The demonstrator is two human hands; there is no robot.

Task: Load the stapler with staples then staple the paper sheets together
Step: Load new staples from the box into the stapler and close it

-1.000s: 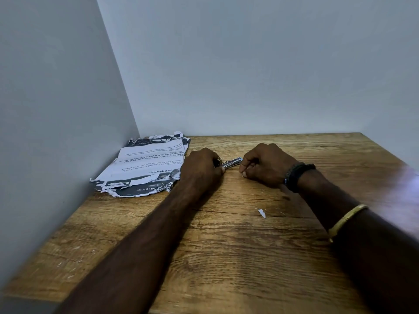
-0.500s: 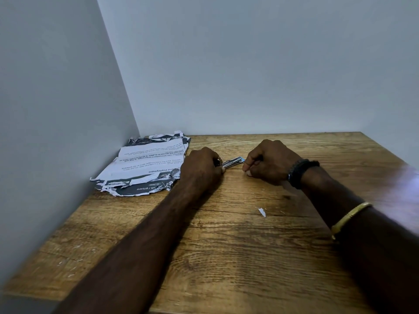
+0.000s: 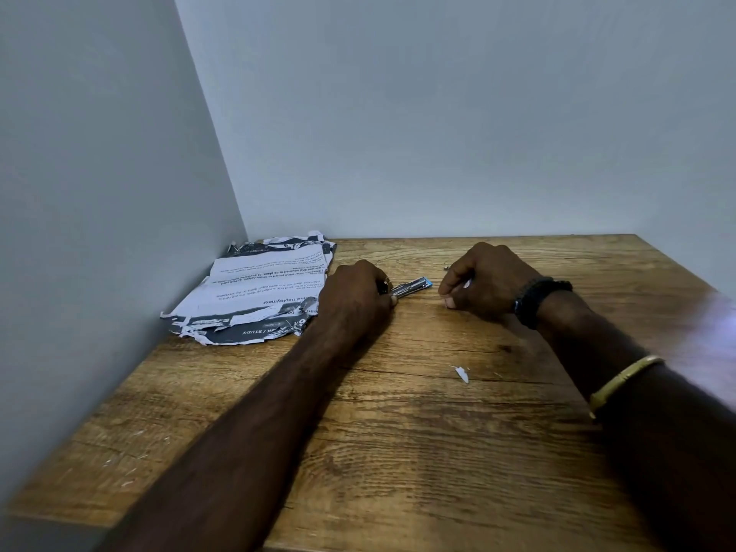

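On the table (image 3: pixel 398 452), torn paper sheets (image 3: pixel 255 292) wait left of the stapler (image 3: pixel 412 287). Your left hand (image 3: pixel 354 296) grips the stapler's rear, likely steadying it for loading. Just right of it, your right hand (image 3: pixel 484 282) has curled fingers (image 3: pixel 454 286); I cannot tell whether they hold staples.

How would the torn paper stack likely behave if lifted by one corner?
The paper sheets would probably flop and fan apart: they look thin, creased and unfastened. Their ragged near edge suggests they may tear further.
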